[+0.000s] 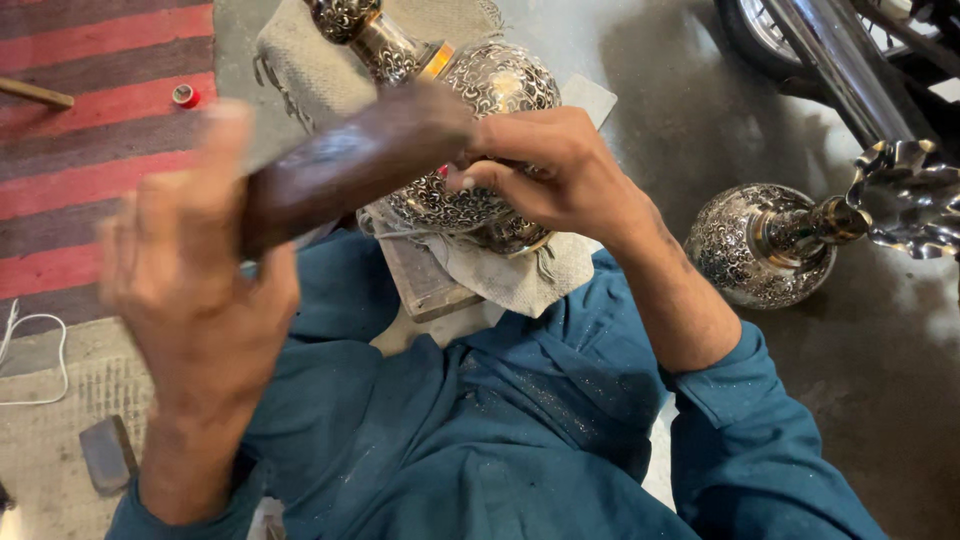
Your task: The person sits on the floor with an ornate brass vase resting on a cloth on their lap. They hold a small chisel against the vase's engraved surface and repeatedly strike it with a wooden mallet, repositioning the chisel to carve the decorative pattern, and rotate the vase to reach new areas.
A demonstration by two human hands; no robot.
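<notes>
My left hand (pixel 190 270) is raised and blurred at the left, gripping a dark brown wooden mallet (pixel 350 165) whose head points toward the vase. An engraved silver vase (pixel 490 85) lies on its side on a grey cloth (pixel 500 275) over a wooden block (pixel 420 280) in front of my lap. My right hand (pixel 550 170) rests on the vase's round body. Its fingers are pinched on a small tool with a reddish end (pixel 442 171), mostly hidden, pressed against the engraved surface.
A second engraved silver vase (pixel 760 245) with a wavy flared mouth lies on the concrete floor at the right. A red striped rug (pixel 90 150), a small red ring (pixel 185 96), a white cable (pixel 40 350) and a grey block (pixel 105 455) are at the left. Dark metal tubing (pixel 830 50) crosses the top right.
</notes>
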